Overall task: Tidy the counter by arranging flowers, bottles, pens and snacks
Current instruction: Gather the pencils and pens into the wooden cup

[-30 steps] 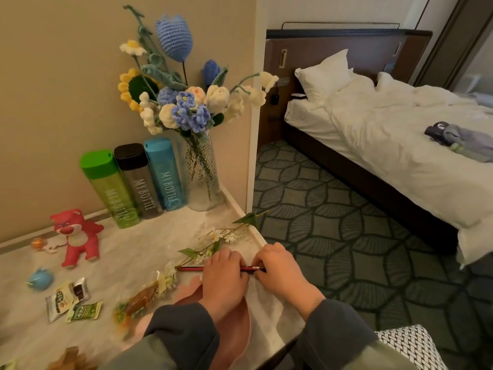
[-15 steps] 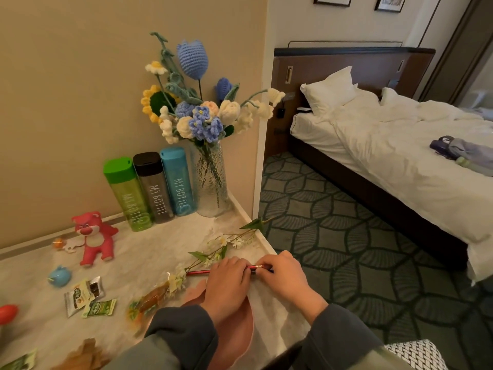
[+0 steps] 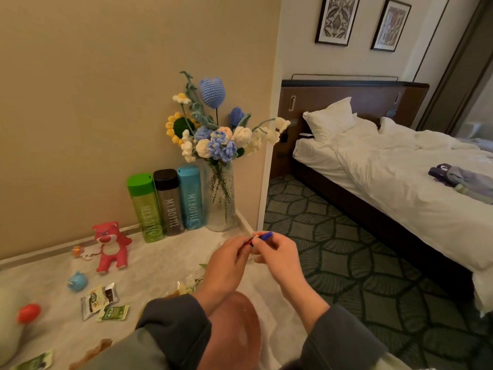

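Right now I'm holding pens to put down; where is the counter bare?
Bare marble lies between the red bear, the three bottles and the left hand. The back corner with bottles and vase is crowded; snack packets litter the left front.

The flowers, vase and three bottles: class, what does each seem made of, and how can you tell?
Flowers: crocheted yarn, matte; stitch loops show. Vase: probably clear textured glass; stems visible through it. Bottles: likely tinted translucent plastic, smooth, opaque caps.

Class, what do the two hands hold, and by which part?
A pen: the left hand pinches its red part, the right hand pinches near its blue end.
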The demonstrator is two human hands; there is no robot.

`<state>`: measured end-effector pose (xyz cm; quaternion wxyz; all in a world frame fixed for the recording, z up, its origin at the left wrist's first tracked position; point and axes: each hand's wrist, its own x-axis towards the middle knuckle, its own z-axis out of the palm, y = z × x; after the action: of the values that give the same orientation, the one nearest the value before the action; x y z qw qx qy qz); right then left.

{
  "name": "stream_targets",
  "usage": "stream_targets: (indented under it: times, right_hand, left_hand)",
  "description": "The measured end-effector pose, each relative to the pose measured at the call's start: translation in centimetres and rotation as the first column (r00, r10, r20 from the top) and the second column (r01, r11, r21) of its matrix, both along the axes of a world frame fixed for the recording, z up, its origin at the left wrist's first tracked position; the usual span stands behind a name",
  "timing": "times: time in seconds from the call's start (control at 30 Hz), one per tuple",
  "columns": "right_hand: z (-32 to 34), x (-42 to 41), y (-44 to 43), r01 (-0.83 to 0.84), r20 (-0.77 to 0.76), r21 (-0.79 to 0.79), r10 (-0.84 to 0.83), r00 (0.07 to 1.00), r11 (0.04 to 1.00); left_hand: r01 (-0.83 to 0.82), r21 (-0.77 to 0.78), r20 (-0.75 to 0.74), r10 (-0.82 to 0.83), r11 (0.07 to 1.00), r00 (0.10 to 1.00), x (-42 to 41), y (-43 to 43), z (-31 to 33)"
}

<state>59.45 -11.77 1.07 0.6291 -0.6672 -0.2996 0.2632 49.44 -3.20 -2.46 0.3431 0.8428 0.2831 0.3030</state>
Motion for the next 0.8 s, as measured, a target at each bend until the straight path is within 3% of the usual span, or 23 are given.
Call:
stream_targets:
  times: [0.3, 0.5, 0.8]
  right_hand:
    - [5.9, -5.4, 3.2, -0.095, 0.051, 0.218, 0.086, 0.995, 0.971]
    - [8.1, -10.8, 7.1, -0.264, 0.117, 0.272, 0.241, 0.964, 0.926]
    - [10.0, -22.5, 13.2, -0.531, 0.078, 0.271, 0.532, 0.843, 0.803]
  left_hand:
    - [-0.093, -0.033, 0.244, 0.098, 0.995, 0.965, -5.3, 1.7, 5.4]
    - [-0.243, 0.028, 0.297, 0.224, 0.97, 0.928, -12.3, 3.8, 8.5]
    - [-0.416, -0.177, 0.375, 0.452, 0.892, 0.809, -24.9, 6.2, 11.1]
